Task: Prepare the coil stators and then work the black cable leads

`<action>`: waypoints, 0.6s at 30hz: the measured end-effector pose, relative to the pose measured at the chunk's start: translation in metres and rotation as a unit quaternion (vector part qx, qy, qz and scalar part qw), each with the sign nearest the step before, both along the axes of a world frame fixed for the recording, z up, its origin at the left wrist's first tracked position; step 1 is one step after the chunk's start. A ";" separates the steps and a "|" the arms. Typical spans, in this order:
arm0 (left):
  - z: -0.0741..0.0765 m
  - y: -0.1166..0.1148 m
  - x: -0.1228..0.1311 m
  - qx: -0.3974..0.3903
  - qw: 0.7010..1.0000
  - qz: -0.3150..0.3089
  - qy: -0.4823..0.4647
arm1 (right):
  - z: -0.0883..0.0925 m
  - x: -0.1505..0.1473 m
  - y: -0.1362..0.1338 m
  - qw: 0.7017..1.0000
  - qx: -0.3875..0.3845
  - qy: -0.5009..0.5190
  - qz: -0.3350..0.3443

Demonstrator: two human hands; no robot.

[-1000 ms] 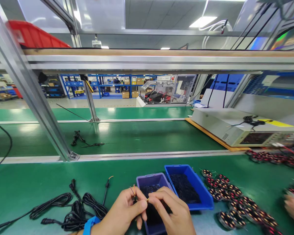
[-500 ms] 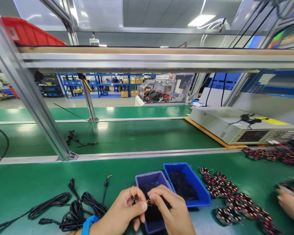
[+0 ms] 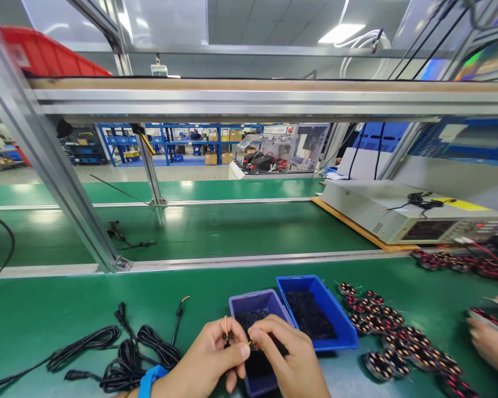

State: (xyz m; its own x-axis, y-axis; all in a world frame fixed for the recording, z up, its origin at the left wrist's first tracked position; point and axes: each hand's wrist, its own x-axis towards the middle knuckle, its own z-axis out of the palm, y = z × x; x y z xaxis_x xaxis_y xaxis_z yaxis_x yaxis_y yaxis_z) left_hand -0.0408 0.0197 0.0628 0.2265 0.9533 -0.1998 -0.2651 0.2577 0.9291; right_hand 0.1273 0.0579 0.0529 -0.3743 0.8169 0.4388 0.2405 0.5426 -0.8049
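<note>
Left hand (image 3: 213, 351) pinches thin wires (image 3: 226, 327) — right hand (image 3: 289, 349) grasps a wire end (image 3: 250, 344) — purple bin (image 3: 257, 299) beneath

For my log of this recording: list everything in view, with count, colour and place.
Bench surfaces: several, green, foreground and beyond
Purple bin: one, purple, bottom centre, dark contents
Blue bin: one, blue, right of the purple bin
Wound rings: many, black, red and copper, bench right
Cables: several, black, mostly bench left
Instrument: one, grey-beige, right, on a board
Shelf: one, silver-edged, across the top
Red bin: one, red, on the shelf, left
Racks: several, blue, background
Ceiling light: at least one, white, top right
Co-worker's hand: at least one, right edge
Thin wires: several, yellow and reddish included, bottom centre
Wristband: one, blue, left wrist
Left hand: one, bare, bottom centre, pinching wires
Right hand: one, bare, beside it, fingertips at the wires
</note>
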 end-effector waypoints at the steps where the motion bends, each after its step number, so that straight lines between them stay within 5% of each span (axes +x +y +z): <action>1: -0.001 0.000 0.000 0.000 1.000 0.000 0.000 | 0.001 0.000 0.000 1.000 -0.001 -0.001 0.005; 8: 0.001 0.001 -0.003 0.019 0.999 0.035 -0.006 | 0.012 0.005 0.000 0.997 0.006 -0.015 0.073; 18: 0.001 -0.001 -0.007 0.074 0.997 0.035 -0.012 | 0.010 0.001 0.004 0.997 0.007 -0.020 0.079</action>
State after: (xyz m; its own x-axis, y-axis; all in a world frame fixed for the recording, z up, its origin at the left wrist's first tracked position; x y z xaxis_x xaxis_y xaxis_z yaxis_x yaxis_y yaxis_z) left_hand -0.0476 0.0190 0.0641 0.1620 0.9855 -0.0510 -0.3006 0.0985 0.9487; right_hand 0.1281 0.0616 0.0633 -0.5158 0.7400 0.4318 0.1826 0.5873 -0.7885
